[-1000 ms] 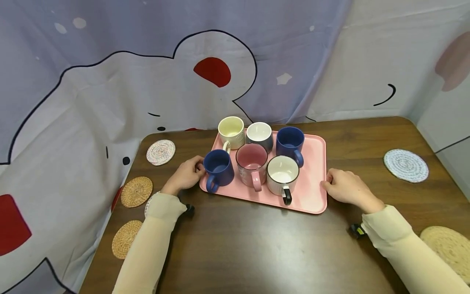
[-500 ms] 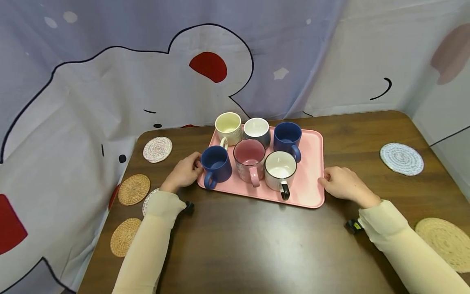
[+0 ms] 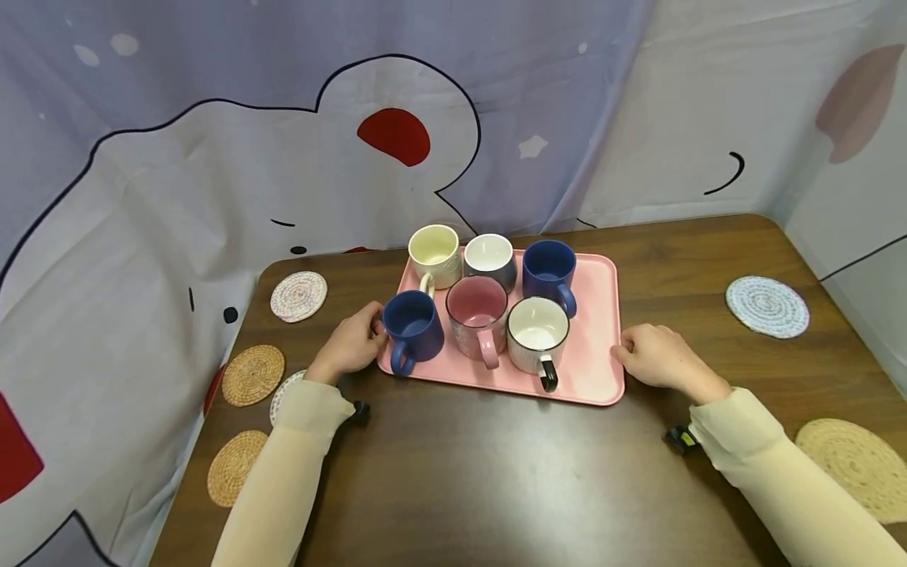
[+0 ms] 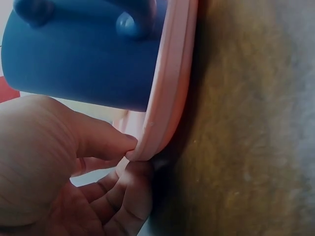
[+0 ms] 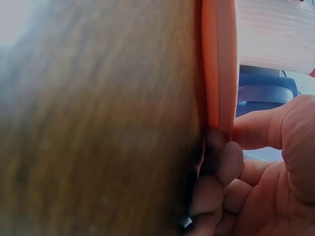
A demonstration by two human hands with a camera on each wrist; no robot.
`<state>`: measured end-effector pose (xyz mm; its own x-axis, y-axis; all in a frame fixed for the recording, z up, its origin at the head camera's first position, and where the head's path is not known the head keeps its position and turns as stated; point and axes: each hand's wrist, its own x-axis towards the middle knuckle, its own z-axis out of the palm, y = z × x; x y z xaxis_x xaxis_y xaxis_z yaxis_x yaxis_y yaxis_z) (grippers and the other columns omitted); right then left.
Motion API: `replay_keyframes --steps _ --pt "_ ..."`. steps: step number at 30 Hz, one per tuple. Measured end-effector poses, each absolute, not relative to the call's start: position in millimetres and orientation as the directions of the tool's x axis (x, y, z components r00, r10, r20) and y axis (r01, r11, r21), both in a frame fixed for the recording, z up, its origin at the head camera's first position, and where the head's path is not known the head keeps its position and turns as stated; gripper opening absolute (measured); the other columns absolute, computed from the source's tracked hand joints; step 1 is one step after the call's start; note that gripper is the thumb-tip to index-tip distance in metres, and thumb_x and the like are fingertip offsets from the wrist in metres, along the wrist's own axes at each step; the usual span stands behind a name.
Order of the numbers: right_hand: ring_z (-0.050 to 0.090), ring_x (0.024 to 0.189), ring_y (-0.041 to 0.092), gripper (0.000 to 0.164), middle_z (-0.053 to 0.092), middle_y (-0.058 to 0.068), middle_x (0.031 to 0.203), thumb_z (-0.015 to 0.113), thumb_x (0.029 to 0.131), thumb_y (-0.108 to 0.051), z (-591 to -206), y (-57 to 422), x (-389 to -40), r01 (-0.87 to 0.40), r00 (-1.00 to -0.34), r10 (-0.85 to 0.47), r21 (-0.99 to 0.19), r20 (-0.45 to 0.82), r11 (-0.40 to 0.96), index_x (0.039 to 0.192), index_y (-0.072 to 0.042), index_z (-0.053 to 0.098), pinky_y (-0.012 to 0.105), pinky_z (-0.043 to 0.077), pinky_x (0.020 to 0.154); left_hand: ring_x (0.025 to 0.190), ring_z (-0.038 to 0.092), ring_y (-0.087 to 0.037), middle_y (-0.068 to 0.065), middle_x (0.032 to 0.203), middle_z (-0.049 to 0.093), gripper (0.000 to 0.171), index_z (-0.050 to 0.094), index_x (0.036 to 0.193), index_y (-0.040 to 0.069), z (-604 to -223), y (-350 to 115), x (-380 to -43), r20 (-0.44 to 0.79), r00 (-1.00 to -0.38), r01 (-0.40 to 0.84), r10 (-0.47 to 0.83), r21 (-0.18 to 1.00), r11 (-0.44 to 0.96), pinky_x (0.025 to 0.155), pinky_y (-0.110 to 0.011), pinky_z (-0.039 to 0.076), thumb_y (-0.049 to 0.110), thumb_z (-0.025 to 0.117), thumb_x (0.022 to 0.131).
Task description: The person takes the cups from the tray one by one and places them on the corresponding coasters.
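A pink tray [image 3: 597, 315] carries several mugs on the table. My left hand [image 3: 352, 344] pinches its left end, thumb on the rim and fingers underneath in the left wrist view. At the opposite end my right hand [image 3: 657, 358] pinches the rim the same way. Nearest my left hand is a blue mug [image 3: 413, 331]; beside it stand a pink mug [image 3: 471, 331] and a white mug with a black handle [image 3: 531, 346]. Behind them are a cream mug [image 3: 439, 268], a white-and-grey cup [image 3: 499, 272] and another blue mug [image 3: 542, 276]. All stand upright.
Several round woven coasters lie on the brown table [image 3: 453, 472]: a pinkish one [image 3: 298, 297] and tan ones [image 3: 253, 375] at left, a pale blue one [image 3: 767, 306] at right. A larger beige mat [image 3: 850, 465] lies near my right sleeve. A patterned curtain [image 3: 283, 173] hangs behind.
The head view has shifted slightly. Both hands keep their grip on the tray's ends, and the mugs keep their places on it.
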<state>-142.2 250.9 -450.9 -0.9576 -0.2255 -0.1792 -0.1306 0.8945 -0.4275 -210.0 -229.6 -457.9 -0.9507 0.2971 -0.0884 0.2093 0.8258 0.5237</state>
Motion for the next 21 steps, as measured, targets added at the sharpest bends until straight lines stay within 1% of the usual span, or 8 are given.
replay_keyframes --steps 4,9,21 --pt "0.041 0.051 0.015 0.034 0.043 -0.001 0.054 0.058 0.093 -0.022 -450 253 -141 -0.148 -0.956 -0.241 -0.428 -0.17 0.891 0.062 -0.012 0.049 0.029 0.029 0.05 0.066 0.053 -0.018 -0.004 0.081 0.056 0.023 0.052 0.11 0.013 -460 -229 -203 -0.08 -0.954 0.206 0.29 0.529 0.823 0.06 -0.03 0.042 0.012 0.061 0.089" --pt "0.04 0.051 0.014 0.035 0.042 -0.002 0.054 0.059 0.092 -0.021 -448 257 -140 -0.167 -0.956 -0.251 -0.417 -0.155 0.893 0.06 -0.012 0.046 0.028 0.029 0.051 0.066 0.052 -0.017 -0.003 0.082 0.056 0.025 0.052 0.111 0.015 -462 -227 -193 -0.079 -0.959 0.193 0.274 0.525 0.829 0.06 -0.03 0.042 0.013 0.061 0.088" --pt "0.04 0.052 0.014 0.034 0.043 -0.002 0.055 0.059 0.092 -0.023 -447 267 -139 -0.191 -0.94 -0.285 -0.401 -0.189 0.896 0.062 -0.014 0.047 0.028 0.029 0.052 0.067 0.052 -0.015 -0.002 0.081 0.056 0.028 0.053 0.112 0.014 -459 -220 -163 -0.069 -0.965 0.18 0.254 0.531 0.828 0.063 -0.03 0.041 0.014 0.062 0.085"
